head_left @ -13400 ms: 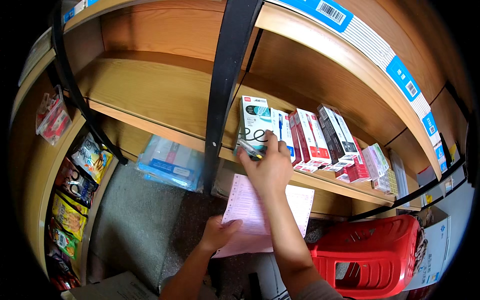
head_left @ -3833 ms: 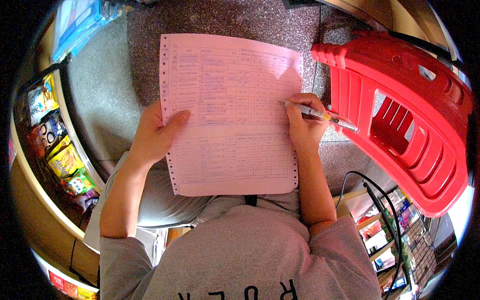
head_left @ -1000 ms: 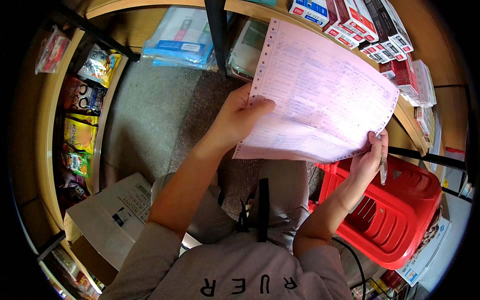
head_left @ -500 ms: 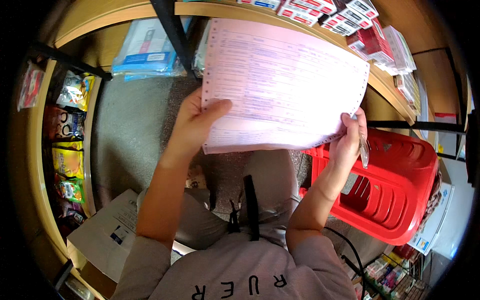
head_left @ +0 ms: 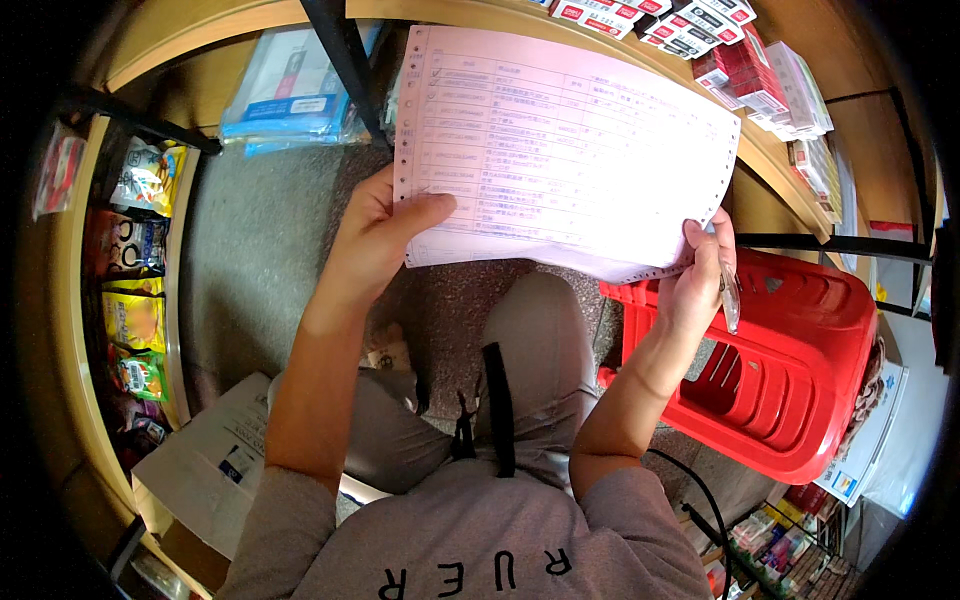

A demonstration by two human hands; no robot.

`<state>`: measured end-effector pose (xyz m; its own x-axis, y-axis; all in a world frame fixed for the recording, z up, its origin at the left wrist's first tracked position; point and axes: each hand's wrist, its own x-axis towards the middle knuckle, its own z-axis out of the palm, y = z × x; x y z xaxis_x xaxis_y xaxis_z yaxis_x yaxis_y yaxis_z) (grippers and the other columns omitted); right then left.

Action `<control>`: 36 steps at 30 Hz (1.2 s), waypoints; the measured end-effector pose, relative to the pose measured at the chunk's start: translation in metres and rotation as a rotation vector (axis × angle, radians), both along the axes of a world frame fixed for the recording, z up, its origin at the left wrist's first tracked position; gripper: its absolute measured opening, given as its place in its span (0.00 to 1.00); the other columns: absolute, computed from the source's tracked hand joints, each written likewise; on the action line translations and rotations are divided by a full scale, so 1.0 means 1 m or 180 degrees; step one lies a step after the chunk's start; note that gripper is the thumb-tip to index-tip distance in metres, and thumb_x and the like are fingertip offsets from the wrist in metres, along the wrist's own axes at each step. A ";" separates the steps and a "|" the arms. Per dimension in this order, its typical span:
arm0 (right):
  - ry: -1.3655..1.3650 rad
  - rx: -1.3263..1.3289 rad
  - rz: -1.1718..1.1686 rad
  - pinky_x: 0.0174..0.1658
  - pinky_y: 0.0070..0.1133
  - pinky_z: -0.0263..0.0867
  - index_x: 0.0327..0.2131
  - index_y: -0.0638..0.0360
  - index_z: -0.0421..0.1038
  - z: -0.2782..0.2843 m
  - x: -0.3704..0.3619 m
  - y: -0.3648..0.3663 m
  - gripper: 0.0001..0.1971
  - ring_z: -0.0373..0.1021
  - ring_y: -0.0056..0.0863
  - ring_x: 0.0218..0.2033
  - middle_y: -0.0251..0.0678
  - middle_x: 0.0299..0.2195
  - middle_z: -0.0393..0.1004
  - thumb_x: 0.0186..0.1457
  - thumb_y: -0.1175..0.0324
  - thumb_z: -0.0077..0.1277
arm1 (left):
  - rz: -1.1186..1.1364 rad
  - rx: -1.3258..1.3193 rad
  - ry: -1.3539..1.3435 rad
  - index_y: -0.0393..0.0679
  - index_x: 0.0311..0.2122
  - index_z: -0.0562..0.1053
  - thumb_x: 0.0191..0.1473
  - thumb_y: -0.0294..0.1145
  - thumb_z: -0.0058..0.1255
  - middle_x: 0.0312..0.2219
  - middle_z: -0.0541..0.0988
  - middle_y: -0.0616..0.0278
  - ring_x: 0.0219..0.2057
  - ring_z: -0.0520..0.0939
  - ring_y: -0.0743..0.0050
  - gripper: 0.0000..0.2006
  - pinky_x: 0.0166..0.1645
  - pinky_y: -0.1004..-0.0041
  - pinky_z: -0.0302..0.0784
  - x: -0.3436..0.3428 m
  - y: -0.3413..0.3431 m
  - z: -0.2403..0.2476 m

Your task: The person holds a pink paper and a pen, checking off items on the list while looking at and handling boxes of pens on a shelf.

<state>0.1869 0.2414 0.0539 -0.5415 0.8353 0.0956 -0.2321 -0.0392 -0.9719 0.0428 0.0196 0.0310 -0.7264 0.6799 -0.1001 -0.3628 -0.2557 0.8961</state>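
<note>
And now the left hand (head_left: 375, 235) and right hand (head_left: 700, 275), the latter also gripping a pen (head_left: 731, 300), are pinching the pink form (head_left: 540, 150) before the wooden shelf (head_left: 780, 175), its lower edge lifting, apparently pausing any writing.

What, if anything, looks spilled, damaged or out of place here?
Nothing clearly stands out. The sheet bows near its lower edge, but that seems ordinary with it held between the left hand and right hand.

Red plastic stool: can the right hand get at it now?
Probably yes: nothing visible blocks the right hand from the red stool, though it holds the pink sheet's edge and a pen, so may need freeing first.
</note>
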 end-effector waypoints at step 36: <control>-0.0271 0.0089 0.0293 0.39 0.16 0.60 0.38 0.68 0.62 0.003 0.004 -0.009 0.13 0.65 0.22 0.34 0.39 0.33 0.68 0.46 0.76 0.40 | -0.0530 0.0275 -0.0493 0.35 0.44 0.64 0.45 0.23 0.44 0.38 0.71 0.58 0.38 0.72 0.74 0.17 0.43 0.76 0.66 -0.008 -0.016 0.006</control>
<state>0.1909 0.2327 0.0570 -0.6228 0.7794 0.0685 -0.1452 -0.0291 -0.9890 0.0350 0.0039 0.0369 -0.5841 0.7999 -0.1379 -0.5379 -0.2541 0.8038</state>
